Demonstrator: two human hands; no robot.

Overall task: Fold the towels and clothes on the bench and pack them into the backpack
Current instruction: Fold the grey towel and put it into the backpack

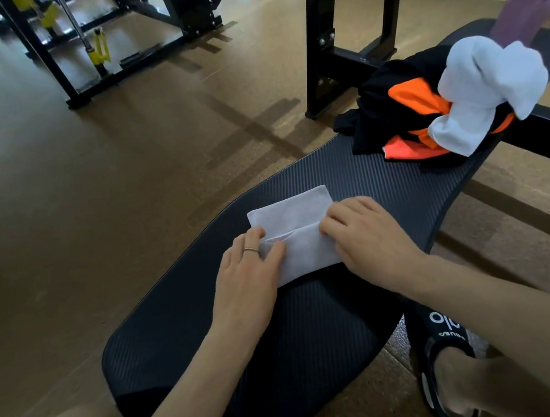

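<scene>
A small pale grey towel point(296, 218) lies partly folded on the black ribbed bench point(381, 178) in front of me. My left hand point(249, 274), with a ring on one finger, pinches the towel's near left edge. My right hand point(366, 233) rests on its right side with fingers curled over the fold. Further along the bench sits a heap of black and orange clothes point(402, 112) with a crumpled white towel point(488, 97) on top. No backpack is in view.
A black steel rack frame point(321, 39) stands on the brown floor just beyond the bench. More gym equipment with yellow parts point(100, 47) is at the far left. My foot in a black slide sandal point(445, 356) is on the floor to the right of the bench.
</scene>
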